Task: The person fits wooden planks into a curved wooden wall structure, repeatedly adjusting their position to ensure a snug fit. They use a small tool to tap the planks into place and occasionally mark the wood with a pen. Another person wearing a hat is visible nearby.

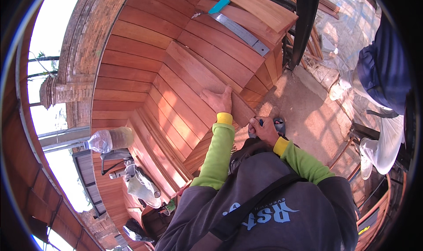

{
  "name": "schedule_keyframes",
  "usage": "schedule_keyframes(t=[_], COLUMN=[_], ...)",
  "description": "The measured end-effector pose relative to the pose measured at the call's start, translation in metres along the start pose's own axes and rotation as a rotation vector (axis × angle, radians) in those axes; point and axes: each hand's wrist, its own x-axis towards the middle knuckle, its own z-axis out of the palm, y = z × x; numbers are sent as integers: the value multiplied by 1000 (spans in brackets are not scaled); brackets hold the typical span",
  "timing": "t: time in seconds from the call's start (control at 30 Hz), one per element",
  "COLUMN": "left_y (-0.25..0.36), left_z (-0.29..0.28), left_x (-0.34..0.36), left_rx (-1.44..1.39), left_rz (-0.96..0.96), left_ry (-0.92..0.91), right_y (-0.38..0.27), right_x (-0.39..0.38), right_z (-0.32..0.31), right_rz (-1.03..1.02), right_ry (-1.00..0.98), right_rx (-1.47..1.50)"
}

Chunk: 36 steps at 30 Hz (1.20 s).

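A reddish-brown wooden plank (pixel 194 68) lies slantwise across the slatted wooden bench, its near end pointing at my body. My left hand (pixel 219 101) holds it from above near that end, thumb stretched toward the far edge and fingers bent against the wood. Just off the plank's near end, my right hand (pixel 264 131) is closed, with a small dark piece showing between thumb and forefinger; its kind cannot be made out. Farther off on the bench lies a try square (pixel 240 32) with a steel blade and a turquoise stock.
Loose boards (pixel 260 8) lie at the bench's far right. A large plastic bottle (pixel 110 139) stands at left, above a bag (pixel 141 187) and long strips (pixel 154 147). At right, another person (pixel 383 70) is beside a dark metal post (pixel 306 26).
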Motion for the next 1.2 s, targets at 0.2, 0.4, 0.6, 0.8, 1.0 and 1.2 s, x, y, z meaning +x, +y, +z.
schedule_keyframes(t=[0.2, 0.4, 0.6, 0.8, 1.0, 1.2], left_y=[2, -22, -24, -18, -21, -20], left_z=[3, 30, 46, 56, 65, 75], left_x=[21, 75, 129, 180, 234, 258], left_rx=[103, 175, 313, 379, 447, 458], left_rz=[-88, -77, -142, -257, -305, -333], left_ry=[-38, 55, 41, 18, 4, -6], right_y=[2, 13, 1, -15, -14, -15], right_x=[2, 3, 2, -2, -3, -4], right_z=[0, -3, -1, -2, -3, -3], right_rz=[-24, -25, -21, 65, 101, 140], right_ry=[-11, -40, -20, -39, -57, -38], right_rx=[14, -6, 5, -53, -73, -75])
